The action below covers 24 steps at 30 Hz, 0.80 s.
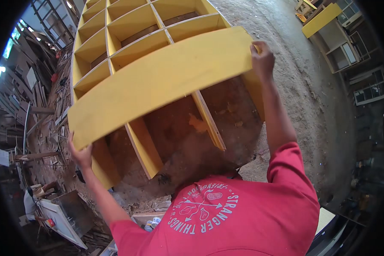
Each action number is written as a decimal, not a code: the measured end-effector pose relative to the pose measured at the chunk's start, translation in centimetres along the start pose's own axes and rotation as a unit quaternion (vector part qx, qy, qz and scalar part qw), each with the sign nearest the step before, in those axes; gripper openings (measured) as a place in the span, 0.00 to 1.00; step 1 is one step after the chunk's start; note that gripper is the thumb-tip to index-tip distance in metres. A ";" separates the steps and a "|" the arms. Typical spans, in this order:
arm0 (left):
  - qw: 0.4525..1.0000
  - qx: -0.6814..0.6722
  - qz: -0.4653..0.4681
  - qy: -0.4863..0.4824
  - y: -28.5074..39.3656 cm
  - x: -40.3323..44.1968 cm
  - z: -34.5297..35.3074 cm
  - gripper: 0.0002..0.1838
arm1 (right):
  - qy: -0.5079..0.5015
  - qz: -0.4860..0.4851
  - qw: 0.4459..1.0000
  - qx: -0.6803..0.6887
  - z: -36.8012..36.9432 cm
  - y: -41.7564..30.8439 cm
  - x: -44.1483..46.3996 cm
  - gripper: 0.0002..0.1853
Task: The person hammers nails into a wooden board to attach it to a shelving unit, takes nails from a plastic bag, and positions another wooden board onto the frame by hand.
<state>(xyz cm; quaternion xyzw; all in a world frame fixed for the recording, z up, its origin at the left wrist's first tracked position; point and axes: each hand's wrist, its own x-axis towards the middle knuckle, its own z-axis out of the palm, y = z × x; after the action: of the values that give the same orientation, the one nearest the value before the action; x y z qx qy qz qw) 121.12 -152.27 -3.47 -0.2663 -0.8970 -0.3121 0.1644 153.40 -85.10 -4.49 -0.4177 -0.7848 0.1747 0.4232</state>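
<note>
A long yellow board [158, 87] spans the view, held at its two ends. My left hand [81, 154] grips its lower left end, the thumb along the near edge. At the upper right end, my right hand [262, 57] has its fingers wrapped over the board's corner. Under and beyond the board lies a large yellow shelf frame [136, 36] with several open compartments. Two upright dividers, a wide one [144, 147] and a narrow one [209, 121], stick out toward me below the board. Whether the board touches the dividers I cannot tell.
Scrap wood [27, 85] is piled along the left side. At lower left a person [32, 202] is beside a white panel [62, 222]. A cabinet with a yellow panel [322, 20] stands at upper right, near a white window frame [371, 87]. Dusty ground [294, 85] runs along the right.
</note>
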 end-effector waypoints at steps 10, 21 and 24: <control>0.985 0.104 -0.124 -0.062 -3.4 5.8 4.6 0.51 | -0.112 -0.002 0.992 0.062 8.0 5.4 4.1 0.19; 0.986 -0.059 -0.052 -0.145 -10.3 4.1 6.7 0.65 | -0.047 0.012 0.997 -0.063 9.4 4.5 4.5 0.17; 0.984 -0.041 -0.020 -0.169 -9.2 4.4 6.4 0.59 | -0.046 0.047 0.996 -0.059 9.4 4.1 4.5 0.17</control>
<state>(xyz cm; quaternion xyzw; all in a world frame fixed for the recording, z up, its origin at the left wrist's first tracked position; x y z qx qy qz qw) 111.39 -152.60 -10.55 -0.3041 -0.9033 -0.3025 -0.0073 146.52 -78.33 -10.20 -0.4695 -0.7920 0.1669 0.3526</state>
